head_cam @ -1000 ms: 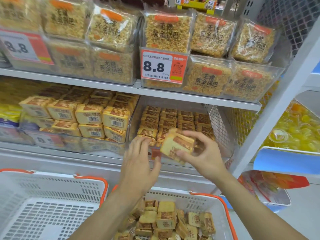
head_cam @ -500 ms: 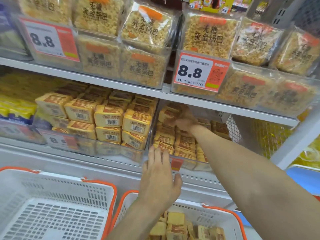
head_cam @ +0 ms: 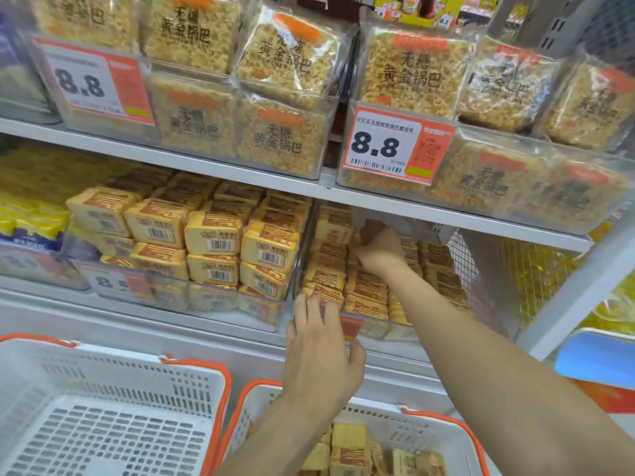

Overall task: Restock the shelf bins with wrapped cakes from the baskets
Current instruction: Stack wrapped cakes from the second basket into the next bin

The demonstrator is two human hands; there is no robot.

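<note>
Deep in the bin, right hand presses wrapped cakes; left hand rests spread on its front.

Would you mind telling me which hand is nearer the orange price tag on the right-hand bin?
Left. The left hand rests at the tag; the right hand reaches deep into the bin.

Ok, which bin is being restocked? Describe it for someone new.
Find the right-hand 8.8 price tag on the upper shelf. Directly below sits a clear bin of wrapped cakes. Unlike the fuller bin to its left, both hands are at it.
</note>
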